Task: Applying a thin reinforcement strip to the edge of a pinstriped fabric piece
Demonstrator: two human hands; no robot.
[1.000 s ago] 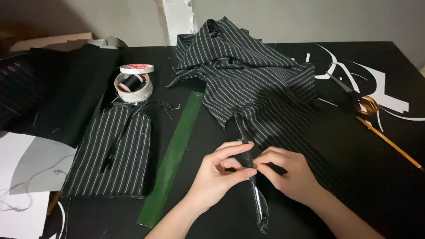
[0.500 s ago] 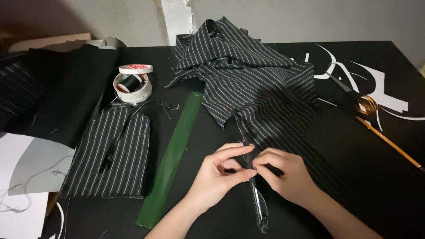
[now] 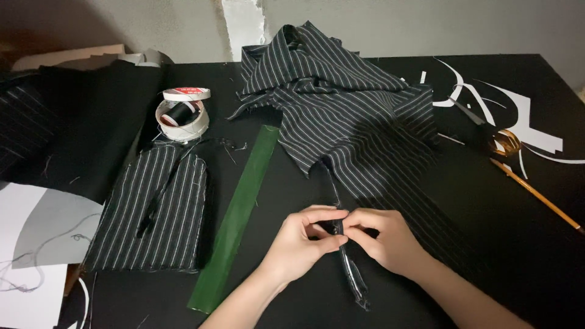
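narrow strip point(image 3: 352, 275), lengthwise, seemingly toward viewer

Dim, soft light, seemingly from overhead; the black table point(image 3: 487, 201) swallows detail, though focus stays fairly sharp.

Bare forearms, no sleeves, no rings

- Heaped cloth point(image 3: 341, 103) at the back of the bench point(image 3: 499, 213), strip point(image 3: 350, 268) in front of it.
- Ruler point(image 3: 237, 219) left of the strip, flat cloth piece point(image 3: 152, 213) further left.
- Tape rolls point(image 3: 183, 113) behind that piece.
- Stick point(image 3: 536, 195) far right.
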